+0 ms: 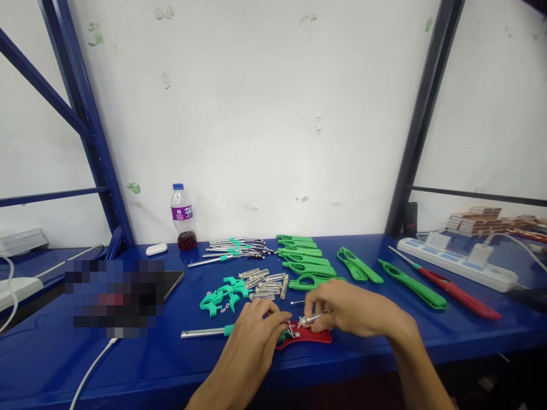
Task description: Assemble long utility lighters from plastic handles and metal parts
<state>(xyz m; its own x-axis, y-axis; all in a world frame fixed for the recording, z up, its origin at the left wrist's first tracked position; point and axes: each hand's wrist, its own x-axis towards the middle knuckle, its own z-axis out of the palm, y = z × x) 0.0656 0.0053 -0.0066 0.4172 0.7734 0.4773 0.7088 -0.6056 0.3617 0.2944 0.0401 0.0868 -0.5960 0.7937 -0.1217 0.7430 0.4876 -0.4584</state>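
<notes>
In front of me lies the red half-shell of a long-reach lighter, at the front of the blue table. A metal lighter tube with a teal collar sticks out of it to the left. My left hand holds the shell at its left end, fingers bent over it and hiding part of it. Between the fingers of my right hand is a small clear fuel tank with a metal end, just over the shell. Thin white wires show between the hands.
Behind my hands lie loose fuel tanks, teal triggers, metal tube assemblies and green lighter shells. A red lighter and a white power strip are at right. At left are a bottle and a phone.
</notes>
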